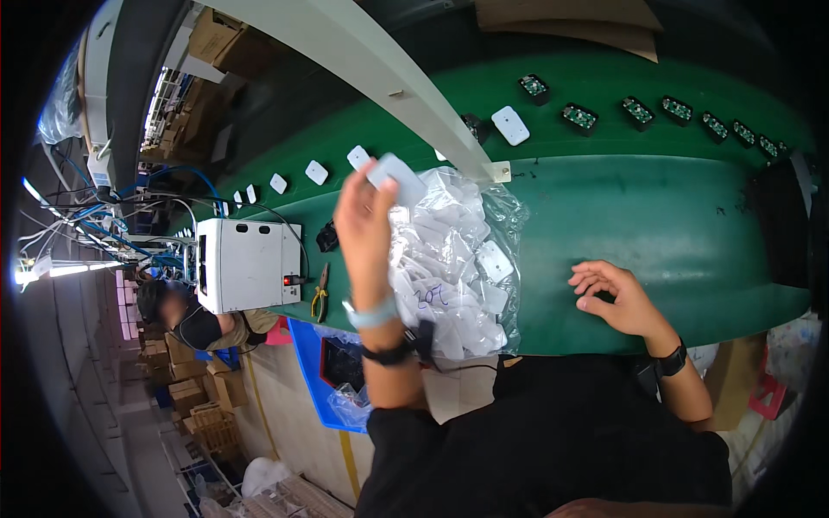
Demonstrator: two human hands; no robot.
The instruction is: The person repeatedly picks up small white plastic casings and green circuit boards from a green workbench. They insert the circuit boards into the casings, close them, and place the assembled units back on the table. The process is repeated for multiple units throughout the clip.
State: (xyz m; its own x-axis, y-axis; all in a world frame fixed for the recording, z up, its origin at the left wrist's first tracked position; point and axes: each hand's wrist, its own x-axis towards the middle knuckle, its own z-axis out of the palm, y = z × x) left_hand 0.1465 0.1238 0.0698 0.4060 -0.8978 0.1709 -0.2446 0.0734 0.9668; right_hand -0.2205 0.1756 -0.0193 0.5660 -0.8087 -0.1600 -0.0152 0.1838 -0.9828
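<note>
The left hand [363,216] pinches a white cover [395,177] loosely above the bag [449,259]; it could slip. The right hand [613,298] rests open, empty.

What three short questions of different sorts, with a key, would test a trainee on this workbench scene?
1. True or false: the left hand holds a white plastic cover raised above the green bench.
2. What lies between the two hands? A) a clear plastic bag of white covers B) a cardboard box C) a blue tray
3. Fill in: the right hand rests on the bench with its fingers ____.

Key: 1 true. 2 A, the clear plastic bag. 3 empty.
</note>
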